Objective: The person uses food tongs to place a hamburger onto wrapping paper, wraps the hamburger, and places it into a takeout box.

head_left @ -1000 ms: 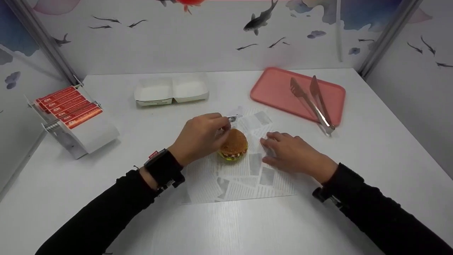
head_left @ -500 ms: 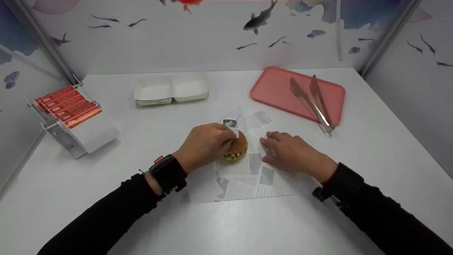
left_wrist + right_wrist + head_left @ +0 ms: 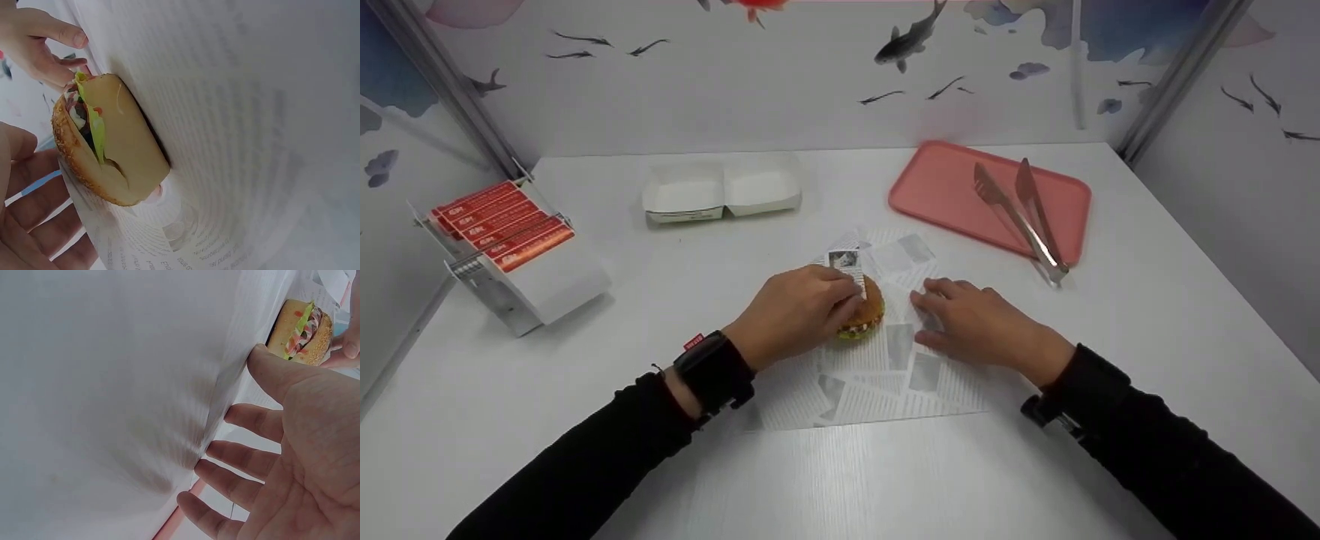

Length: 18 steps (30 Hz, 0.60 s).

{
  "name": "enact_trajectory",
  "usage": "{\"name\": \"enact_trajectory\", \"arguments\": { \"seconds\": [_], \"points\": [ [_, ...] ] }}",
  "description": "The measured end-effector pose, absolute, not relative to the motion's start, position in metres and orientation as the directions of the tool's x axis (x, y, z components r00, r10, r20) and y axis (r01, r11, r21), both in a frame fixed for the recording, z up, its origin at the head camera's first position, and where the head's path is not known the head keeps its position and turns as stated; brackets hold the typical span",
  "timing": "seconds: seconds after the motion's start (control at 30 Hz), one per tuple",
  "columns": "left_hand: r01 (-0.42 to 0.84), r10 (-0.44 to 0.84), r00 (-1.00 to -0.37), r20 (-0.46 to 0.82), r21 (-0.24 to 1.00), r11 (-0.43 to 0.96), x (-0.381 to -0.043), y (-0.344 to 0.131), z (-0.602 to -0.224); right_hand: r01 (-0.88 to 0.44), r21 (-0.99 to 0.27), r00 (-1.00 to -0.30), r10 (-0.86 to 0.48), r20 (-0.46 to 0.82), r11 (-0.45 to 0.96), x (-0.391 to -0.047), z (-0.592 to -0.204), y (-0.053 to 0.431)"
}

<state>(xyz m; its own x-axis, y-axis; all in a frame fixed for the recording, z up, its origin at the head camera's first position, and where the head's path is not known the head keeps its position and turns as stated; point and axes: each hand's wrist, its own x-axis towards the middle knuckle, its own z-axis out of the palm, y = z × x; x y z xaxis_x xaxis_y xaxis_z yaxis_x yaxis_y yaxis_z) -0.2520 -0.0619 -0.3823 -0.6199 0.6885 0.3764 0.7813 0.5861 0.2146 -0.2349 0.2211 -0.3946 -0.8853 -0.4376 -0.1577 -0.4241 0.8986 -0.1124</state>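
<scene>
A hamburger [image 3: 871, 306] with a sesame-topped bun and lettuce sits on a sheet of newspaper-print wrapping paper [image 3: 862, 390]. Over its left side my left hand [image 3: 799, 309] holds a folded-up part of the paper, covering part of the bun in the head view. The left wrist view shows the fingers [image 3: 42, 205] beside the raised paper edge, close to the hamburger [image 3: 121, 135]. My right hand [image 3: 986, 319] rests spread at the paper's right side, its fingertips [image 3: 211, 449] on the sheet and nothing gripped. The hamburger [image 3: 301, 332] lies beyond its thumb in the right wrist view.
An open white clamshell box [image 3: 690, 202] stands at the back left. A pink tray [image 3: 949, 199] with metal tongs [image 3: 1020, 221] on it lies at the back right. At the left is a metal rack [image 3: 506, 300] of red-and-white cartons [image 3: 502, 221].
My left hand has brought the lifted paper down and toward me over the hamburger's left side, mostly in the first half second. My right hand has stayed in place.
</scene>
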Motion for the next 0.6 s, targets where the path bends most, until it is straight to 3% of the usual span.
{"name": "enact_trajectory", "arguments": {
  "seconds": [0.37, 0.6],
  "points": [
    [0.834, 0.735, -0.540, 0.409, 0.144, 0.533, -0.2510, -0.0684, -0.3892, -0.442, -0.107, -0.879, -0.454, -0.147, 0.891, -0.2351, -0.3951, 0.2228],
    [0.841, 0.730, -0.533, 0.429, 0.170, 0.514, -0.2509, -0.0717, -0.3903, -0.445, -0.116, -0.877, -0.458, -0.145, 0.888, -0.2349, -0.3942, 0.2225]
  ]
}}
